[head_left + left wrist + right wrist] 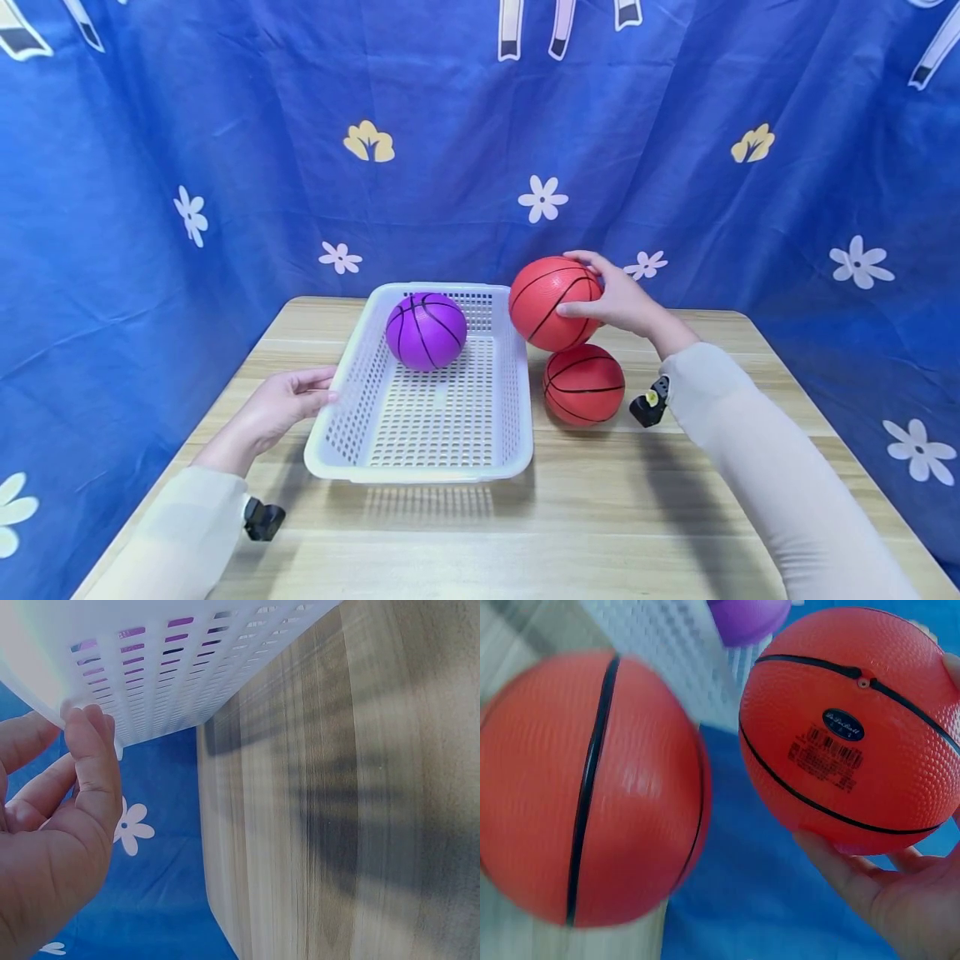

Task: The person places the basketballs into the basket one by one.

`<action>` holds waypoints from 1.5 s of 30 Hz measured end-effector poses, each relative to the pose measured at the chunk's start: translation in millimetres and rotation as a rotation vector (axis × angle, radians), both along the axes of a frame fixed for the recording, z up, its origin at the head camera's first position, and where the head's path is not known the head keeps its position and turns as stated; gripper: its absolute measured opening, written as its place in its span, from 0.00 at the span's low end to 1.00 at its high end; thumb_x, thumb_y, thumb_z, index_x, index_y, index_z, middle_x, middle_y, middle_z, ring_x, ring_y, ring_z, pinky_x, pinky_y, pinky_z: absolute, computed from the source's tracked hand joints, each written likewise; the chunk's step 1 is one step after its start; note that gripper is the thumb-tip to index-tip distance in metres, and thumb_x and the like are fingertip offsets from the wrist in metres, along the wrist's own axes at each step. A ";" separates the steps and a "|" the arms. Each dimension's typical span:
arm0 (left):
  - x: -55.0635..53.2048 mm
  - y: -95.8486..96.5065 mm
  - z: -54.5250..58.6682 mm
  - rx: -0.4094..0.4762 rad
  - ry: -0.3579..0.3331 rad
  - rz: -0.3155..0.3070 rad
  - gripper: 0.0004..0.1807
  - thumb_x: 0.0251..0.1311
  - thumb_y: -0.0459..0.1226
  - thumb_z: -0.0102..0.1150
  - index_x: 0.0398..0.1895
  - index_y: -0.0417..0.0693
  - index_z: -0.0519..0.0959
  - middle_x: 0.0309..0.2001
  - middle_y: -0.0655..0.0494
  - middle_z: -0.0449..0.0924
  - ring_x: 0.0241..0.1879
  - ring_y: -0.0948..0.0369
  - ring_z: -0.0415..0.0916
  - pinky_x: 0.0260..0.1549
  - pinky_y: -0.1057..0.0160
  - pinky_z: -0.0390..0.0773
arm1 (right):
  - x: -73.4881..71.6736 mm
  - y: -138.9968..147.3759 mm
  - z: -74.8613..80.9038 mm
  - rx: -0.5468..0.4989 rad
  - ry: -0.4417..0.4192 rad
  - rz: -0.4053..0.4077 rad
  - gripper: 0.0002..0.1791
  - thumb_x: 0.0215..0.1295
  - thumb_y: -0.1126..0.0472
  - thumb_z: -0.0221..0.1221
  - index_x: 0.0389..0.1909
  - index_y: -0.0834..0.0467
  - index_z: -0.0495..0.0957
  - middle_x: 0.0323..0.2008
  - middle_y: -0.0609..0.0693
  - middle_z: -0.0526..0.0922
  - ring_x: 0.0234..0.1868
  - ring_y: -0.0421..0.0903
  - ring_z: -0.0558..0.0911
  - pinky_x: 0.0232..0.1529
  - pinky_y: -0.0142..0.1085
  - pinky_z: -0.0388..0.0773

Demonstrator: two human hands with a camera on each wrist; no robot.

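Note:
A white plastic basket [441, 477] with slotted walls holds a purple basketball [426, 332] toward its back left. My left hand [288, 404] pinches the basket's left rim; in the left wrist view, fingertips [91, 720] lie right at the edge. My right hand [618, 298] grips a red basketball [543, 302] from its right side, thumb in front and fingers over the top. This ball is held up by the basket's back right corner, its printed label showing in the right wrist view. Just in front of it, a second red basketball [583, 392] rests on the table.
The light wooden table [600, 525] extends in front of the basket and to both sides. A blue curtain [450, 208] with white flowers hangs behind the table and along its sides. Black wrist cameras [649, 403] sit on both sleeves.

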State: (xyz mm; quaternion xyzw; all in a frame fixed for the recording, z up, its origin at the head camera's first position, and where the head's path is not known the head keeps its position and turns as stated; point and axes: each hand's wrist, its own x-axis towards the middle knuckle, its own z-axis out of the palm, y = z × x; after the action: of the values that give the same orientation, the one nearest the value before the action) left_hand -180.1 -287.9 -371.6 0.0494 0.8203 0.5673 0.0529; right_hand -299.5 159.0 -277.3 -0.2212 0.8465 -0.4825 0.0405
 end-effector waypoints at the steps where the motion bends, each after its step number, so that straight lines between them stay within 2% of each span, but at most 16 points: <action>1: 0.3 0.2 0.3 -0.001 0.001 -0.001 0.30 0.53 0.35 0.56 0.57 0.29 0.60 0.49 0.33 0.67 0.40 0.57 0.73 0.37 0.64 0.75 | -0.4 -4.4 -1.1 0.011 0.008 0.013 0.41 0.37 0.48 0.68 0.56 0.36 0.60 0.47 0.51 0.64 0.45 0.51 0.69 0.32 0.42 0.77; 7: -0.2 0.9 0.3 0.012 -0.004 0.002 0.29 0.53 0.34 0.55 0.56 0.28 0.59 0.49 0.32 0.67 0.41 0.55 0.73 0.37 0.64 0.75 | 9.3 -33.7 2.1 0.040 0.007 0.110 0.41 0.36 0.47 0.68 0.56 0.36 0.60 0.46 0.48 0.66 0.43 0.49 0.71 0.30 0.40 0.77; 15: -0.8 1.6 0.3 0.025 -0.006 -0.007 0.29 0.53 0.33 0.55 0.57 0.28 0.59 0.49 0.32 0.67 0.41 0.54 0.73 0.38 0.63 0.74 | 23.1 -69.9 0.8 0.075 0.008 0.243 0.40 0.36 0.46 0.68 0.55 0.36 0.61 0.45 0.46 0.68 0.43 0.45 0.72 0.34 0.36 0.76; 26: -1.3 0.7 -0.7 0.016 -0.003 0.004 0.28 0.53 0.32 0.55 0.56 0.28 0.60 0.48 0.33 0.67 0.40 0.57 0.73 0.37 0.63 0.75 | 37.4 -119.5 -18.9 0.128 0.013 0.429 0.40 0.38 0.47 0.67 0.57 0.42 0.60 0.47 0.44 0.68 0.44 0.43 0.72 0.35 0.34 0.76; 30: 0.0 0.3 -0.3 0.009 -0.005 0.013 0.29 0.53 0.33 0.55 0.56 0.28 0.59 0.49 0.33 0.67 0.39 0.59 0.74 0.36 0.64 0.75 | 42.3 -138.1 -28.4 0.152 0.009 0.462 0.41 0.36 0.45 0.67 0.56 0.42 0.61 0.45 0.42 0.69 0.43 0.41 0.72 0.34 0.32 0.75; 37: 1.1 0.2 0.0 0.013 -0.003 0.021 0.29 0.53 0.34 0.56 0.56 0.28 0.60 0.49 0.33 0.67 0.39 0.60 0.74 0.37 0.64 0.75 | 51.4 -166.2 -42.0 0.194 -0.048 0.490 0.41 0.33 0.42 0.68 0.53 0.37 0.61 0.43 0.41 0.70 0.43 0.40 0.71 0.32 0.32 0.75; 45: 1.4 0.0 0.3 0.006 -0.018 0.032 0.29 0.53 0.35 0.56 0.57 0.30 0.60 0.50 0.34 0.67 0.40 0.60 0.74 0.38 0.63 0.74 | 54.6 -186.3 -52.2 0.260 0.008 0.507 0.41 0.31 0.40 0.67 0.53 0.36 0.62 0.42 0.39 0.71 0.42 0.37 0.70 0.33 0.31 0.74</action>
State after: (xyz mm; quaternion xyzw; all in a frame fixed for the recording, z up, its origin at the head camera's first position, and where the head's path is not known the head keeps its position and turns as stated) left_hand -178.7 -287.8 -371.3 0.0312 0.8188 0.5709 0.0510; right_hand -244.9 -27.3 -329.5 -0.4206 0.8192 -0.3434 0.1847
